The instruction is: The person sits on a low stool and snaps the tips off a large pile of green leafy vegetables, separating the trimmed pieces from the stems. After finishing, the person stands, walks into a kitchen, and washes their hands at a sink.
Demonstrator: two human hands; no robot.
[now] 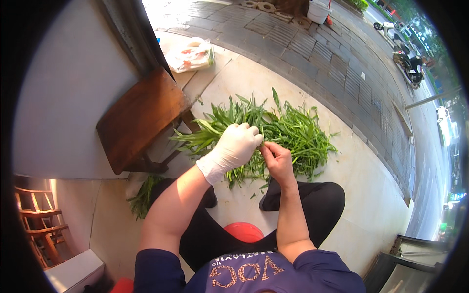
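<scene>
My left hand [236, 146], in a white disposable glove, is closed around a bunch of long-leaved greens [196, 136] that look like water spinach. The leaves fan out to the left of the fist. Just right of it, my bare right hand [279, 161] pinches at the stem end between thumb and fingertips; the exact piece there is partly hidden. Beneath and beyond both hands, a loose pile of the same greens [302, 137] spreads over the pale tiled floor [351, 183]. A few torn leaf bits lie near my shoes.
A brown wooden stool [143, 121] stands at the left, close to the greens. Behind it lies a plastic bag [192, 55]. More greens [141, 199] rest beside my left knee. Below me shows a red plastic seat [244, 232]. Beyond the floor's edge runs grey paving [311, 55] with parked scooters [408, 67].
</scene>
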